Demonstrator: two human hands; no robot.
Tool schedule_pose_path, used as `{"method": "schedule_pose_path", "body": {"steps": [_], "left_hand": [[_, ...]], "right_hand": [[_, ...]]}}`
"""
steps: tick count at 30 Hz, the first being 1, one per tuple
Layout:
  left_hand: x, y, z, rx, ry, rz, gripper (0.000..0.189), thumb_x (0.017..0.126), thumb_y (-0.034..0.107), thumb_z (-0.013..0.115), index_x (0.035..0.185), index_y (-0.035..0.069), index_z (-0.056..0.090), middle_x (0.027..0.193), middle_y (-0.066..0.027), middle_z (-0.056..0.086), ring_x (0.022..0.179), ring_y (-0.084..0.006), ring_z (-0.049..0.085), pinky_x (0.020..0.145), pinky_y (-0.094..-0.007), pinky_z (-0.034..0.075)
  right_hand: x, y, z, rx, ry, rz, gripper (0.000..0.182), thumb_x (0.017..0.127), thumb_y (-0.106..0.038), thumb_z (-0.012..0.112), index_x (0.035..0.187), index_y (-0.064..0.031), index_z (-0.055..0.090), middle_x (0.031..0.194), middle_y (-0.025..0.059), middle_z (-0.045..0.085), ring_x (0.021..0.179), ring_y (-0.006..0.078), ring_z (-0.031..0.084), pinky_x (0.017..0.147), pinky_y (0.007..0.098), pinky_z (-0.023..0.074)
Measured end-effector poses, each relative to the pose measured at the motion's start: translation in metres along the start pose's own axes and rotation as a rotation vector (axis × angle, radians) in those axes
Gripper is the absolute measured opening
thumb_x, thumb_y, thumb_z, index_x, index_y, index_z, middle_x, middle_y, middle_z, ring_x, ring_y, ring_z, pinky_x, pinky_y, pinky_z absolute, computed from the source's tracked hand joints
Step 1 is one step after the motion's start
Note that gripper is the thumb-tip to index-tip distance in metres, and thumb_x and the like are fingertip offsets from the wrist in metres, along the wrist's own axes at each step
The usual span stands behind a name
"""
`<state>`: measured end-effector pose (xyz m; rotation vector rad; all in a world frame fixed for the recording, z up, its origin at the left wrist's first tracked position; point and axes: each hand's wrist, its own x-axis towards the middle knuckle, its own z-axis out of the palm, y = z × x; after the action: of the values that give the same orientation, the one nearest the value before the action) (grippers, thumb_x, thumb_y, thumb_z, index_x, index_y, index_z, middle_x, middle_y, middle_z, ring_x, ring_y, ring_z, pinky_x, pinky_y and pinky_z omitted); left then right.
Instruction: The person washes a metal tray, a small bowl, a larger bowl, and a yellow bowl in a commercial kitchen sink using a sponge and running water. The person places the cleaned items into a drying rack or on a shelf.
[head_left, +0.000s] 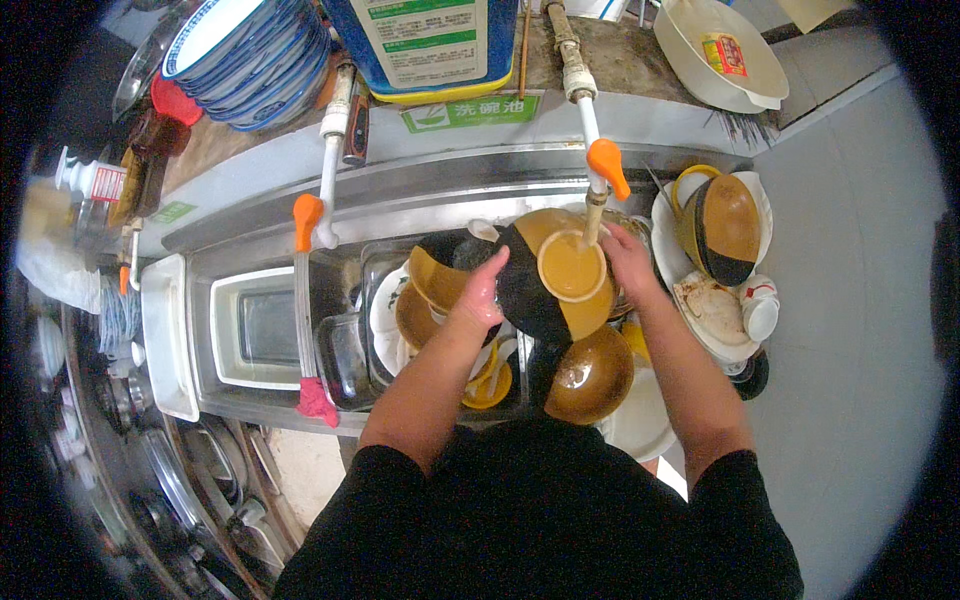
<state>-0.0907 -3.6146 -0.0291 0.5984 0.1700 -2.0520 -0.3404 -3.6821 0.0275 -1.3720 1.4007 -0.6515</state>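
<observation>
Both hands are on a large black-and-tan bowl (525, 292), turned with its round foot ring up under the right-hand tap (594, 202). My left hand (486, 294) presses against its left side, thumb raised. On the far right side my right hand (628, 259) grips the rim, its fingers partly hidden. Water seems to fall from the tap onto the foot ring. Below and nearer to me sits a brown glossy bowl (594, 375). Left of the held bowl, more black-and-tan bowls (435, 281) lie over a white dish (386, 315) in the sink.
Used bowls (724, 225) and plates are piled at the right wall. A tap with an orange handle (306, 217) stands left, above a white basin (217, 337). Behind the sink are stacked blue-rimmed plates (247, 75), a blue jug (427, 45) and a cream basin (697, 75).
</observation>
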Motion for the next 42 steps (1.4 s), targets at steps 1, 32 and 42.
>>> {"method": "schedule_pose_path", "body": {"steps": [1, 32, 42], "left_hand": [[0.000, 0.000, -0.006, 0.054, -0.034, -0.019, 0.047, 0.091, 0.040, 0.062, 0.124, 0.007, 0.060, 0.120, -0.0120, 0.066, 0.107, -0.0302, 0.064, 0.099, -0.0470, 0.048], [-0.108, 0.045, 0.122, 1.171, 0.223, 0.419, 0.031, 0.076, 0.012, 0.074, 0.102, -0.003, 0.064, 0.084, -0.0162, 0.070, 0.079, -0.0260, 0.070, 0.071, -0.0392, 0.055], [-0.266, 0.052, 0.098, 2.319, 0.161, 0.748, 0.011, 0.078, 0.015, 0.061, 0.086, 0.008, 0.059, 0.075, -0.0122, 0.062, 0.075, -0.0343, 0.064, 0.066, -0.0452, 0.050]], "right_hand": [[0.010, -0.023, -0.002, 0.006, -0.151, -0.001, 0.033, 0.095, -0.025, 0.054, 0.117, -0.0027, 0.063, 0.119, 0.0165, 0.063, 0.113, 0.0273, 0.059, 0.099, 0.0382, 0.0439], [-0.104, -0.018, 0.004, -0.308, 0.206, -0.025, 0.024, 0.090, -0.009, 0.063, 0.111, 0.0029, 0.065, 0.106, 0.0132, 0.069, 0.095, 0.0203, 0.064, 0.086, 0.0326, 0.0492], [-0.100, 0.018, 0.021, -0.079, 0.191, -0.025, 0.026, 0.087, -0.011, 0.064, 0.107, 0.0053, 0.067, 0.097, 0.0103, 0.069, 0.087, 0.0161, 0.061, 0.080, 0.0290, 0.0480]]}}
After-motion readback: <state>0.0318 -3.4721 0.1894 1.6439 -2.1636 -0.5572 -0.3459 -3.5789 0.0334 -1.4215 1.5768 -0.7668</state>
